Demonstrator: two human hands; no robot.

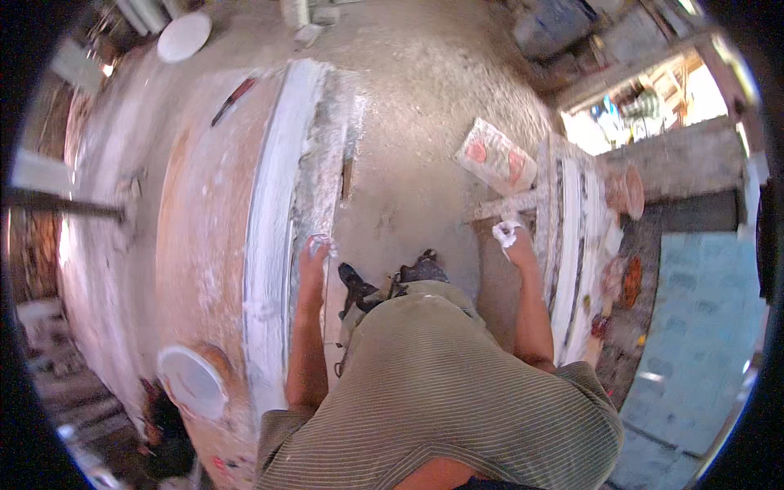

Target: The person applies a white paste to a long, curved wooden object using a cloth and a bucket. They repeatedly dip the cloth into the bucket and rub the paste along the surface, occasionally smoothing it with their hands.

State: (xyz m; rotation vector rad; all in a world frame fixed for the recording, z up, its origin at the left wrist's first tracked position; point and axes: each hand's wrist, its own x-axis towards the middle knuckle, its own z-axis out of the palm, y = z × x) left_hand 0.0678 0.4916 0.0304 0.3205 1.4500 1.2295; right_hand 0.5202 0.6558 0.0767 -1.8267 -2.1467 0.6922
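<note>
My left hand [318, 246] hangs beside the edge of a long white plaster strip [276, 155] on the workbench. Its fingers carry white smears, look loosely apart, and hold nothing that I can see. Out to the right, my right hand [508, 235] is coated in white, with its fingers curled in. Whether a white lump sits in them or only the coating shows, I cannot make out. A printed, pale sack [498, 155] lies on the floor beyond that hand.
On the wooden bench [204, 180] lie a long dark red tool [233, 101] and a white bucket [193, 382]. White rails [569, 237] run along my right, near an orange-brown pot [627, 193] and a light blue panel [694, 343]. A white disc [184, 37] lies at the far left.
</note>
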